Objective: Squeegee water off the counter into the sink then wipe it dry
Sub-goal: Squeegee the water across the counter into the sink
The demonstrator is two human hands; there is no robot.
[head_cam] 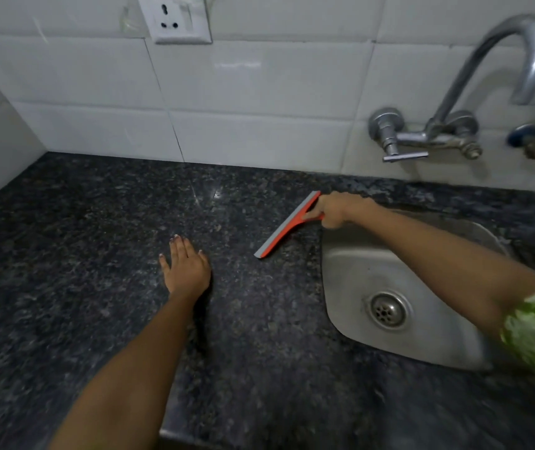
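Note:
A red squeegee (284, 227) with a grey rubber blade lies slanted on the dark speckled granite counter (97, 222), just left of the steel sink (357, 271). My right hand (334, 211) is shut on its handle at the sink's far left corner. My left hand (186, 267) rests flat on the counter with fingers spread, holding nothing, well left of the blade. The sink's drain (388, 310) shows in the basin. Any water on the counter is hard to make out.
A curved metal tap (500, 60) with a lever valve (389, 138) is mounted on the white tiled wall above the sink. An electrical socket (175, 19) sits on the wall at top. A side wall closes the counter's left end.

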